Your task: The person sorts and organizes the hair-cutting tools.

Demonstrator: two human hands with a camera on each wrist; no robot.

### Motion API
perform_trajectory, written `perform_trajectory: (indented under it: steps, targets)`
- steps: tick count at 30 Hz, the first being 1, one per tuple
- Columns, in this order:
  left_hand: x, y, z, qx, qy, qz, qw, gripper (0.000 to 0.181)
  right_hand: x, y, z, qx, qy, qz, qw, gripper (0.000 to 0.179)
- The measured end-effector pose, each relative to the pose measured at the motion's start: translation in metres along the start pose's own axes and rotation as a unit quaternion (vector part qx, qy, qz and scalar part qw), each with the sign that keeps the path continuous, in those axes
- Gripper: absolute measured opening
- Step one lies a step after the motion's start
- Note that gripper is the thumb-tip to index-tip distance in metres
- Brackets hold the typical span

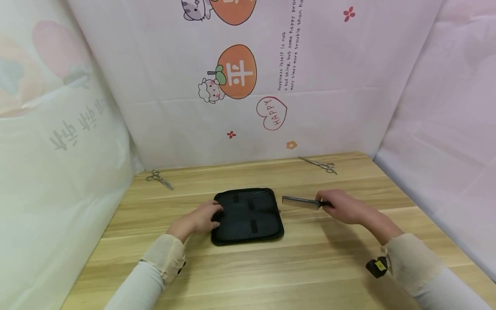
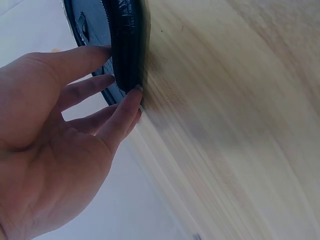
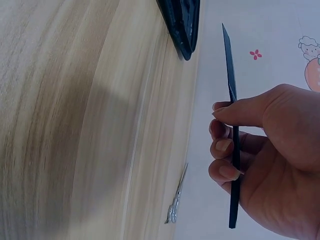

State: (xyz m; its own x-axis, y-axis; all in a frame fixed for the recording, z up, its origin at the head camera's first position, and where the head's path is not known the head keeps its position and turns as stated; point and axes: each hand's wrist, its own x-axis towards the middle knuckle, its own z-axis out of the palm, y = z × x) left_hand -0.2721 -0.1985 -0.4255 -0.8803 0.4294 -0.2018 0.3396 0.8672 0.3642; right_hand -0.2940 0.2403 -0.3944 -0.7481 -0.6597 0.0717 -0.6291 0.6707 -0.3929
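Observation:
A black zip case (image 1: pixel 248 219) lies opened out flat on the wooden table, with dark straps or loops inside. My left hand (image 1: pixel 201 216) grips its left edge; in the left wrist view the thumb reaches over the zip side and fingertips (image 2: pixel 134 94) touch the outer rim. To the right of the case, my right hand (image 1: pixel 341 206) holds a dark comb (image 1: pixel 300 201) by its handle, teeth end pointing left toward the case. The right wrist view shows the comb (image 3: pixel 229 60) edge-on, raised off the table, between thumb and curled fingers.
One pair of scissors (image 1: pixel 159 179) lies at the back left of the wooden table (image 1: pixel 248 275). Another pair (image 1: pixel 319 165) lies at the back right, near the table's far edge. Printed white cloth (image 1: pixel 329 116) hangs behind and along both sides.

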Motion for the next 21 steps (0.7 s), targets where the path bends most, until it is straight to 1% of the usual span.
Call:
perform_trajectory:
  steps: [3,7,12,21]
  targets:
    - [-0.0001,0.0024,-0.0011,-0.005,0.002,0.002,1.0000,0.044,0.0019,-0.0016,0.0010,0.003,-0.001,-0.002,1.0000,0.015]
    - [0.0016,0.0040,-0.0012,0.000,0.000,0.001,1.0000,0.043,0.0039,-0.0029,0.0024,0.007,-0.007,0.003,0.9999,0.016]
    - [0.0033,0.0050,-0.0012,0.006,-0.003,-0.003,1.0000,0.043,0.0057,-0.0035,0.0044,0.010,-0.014,0.000,0.9998,0.016]
    - [0.0052,0.0051,0.0008,0.006,-0.006,-0.007,0.9999,0.043,0.0076,-0.0062,0.0088,0.003,-0.009,-0.010,0.9999,0.015]
